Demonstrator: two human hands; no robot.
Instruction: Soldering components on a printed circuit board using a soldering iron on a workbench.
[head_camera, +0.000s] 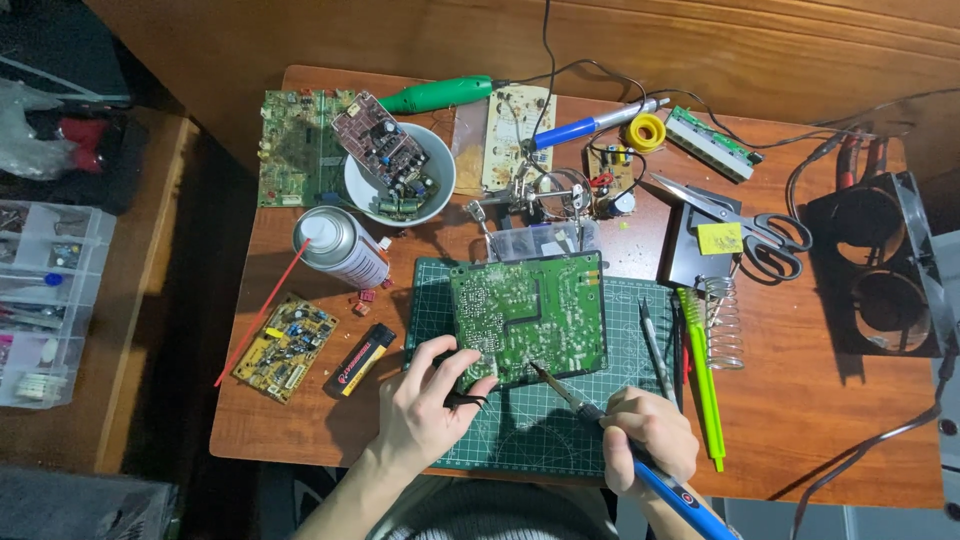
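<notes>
Soldering step, I judge. Left hand (425, 405) pinches green circuit board (527, 316) at near-left corner; right hand (650, 440) fisted around blue soldering iron (640, 465), tip at board's near edge. Next needs steady tip placement.

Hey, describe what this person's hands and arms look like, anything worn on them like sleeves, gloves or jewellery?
Both hands are bare: no gloves on the left hand or the right hand, and no rings or watch that I can make out. The forearms are uncovered as far as the picture shows, so no sleeves reach the wrists. A grey ribbed knit garment shows at the bottom edge, between the arms.
</notes>
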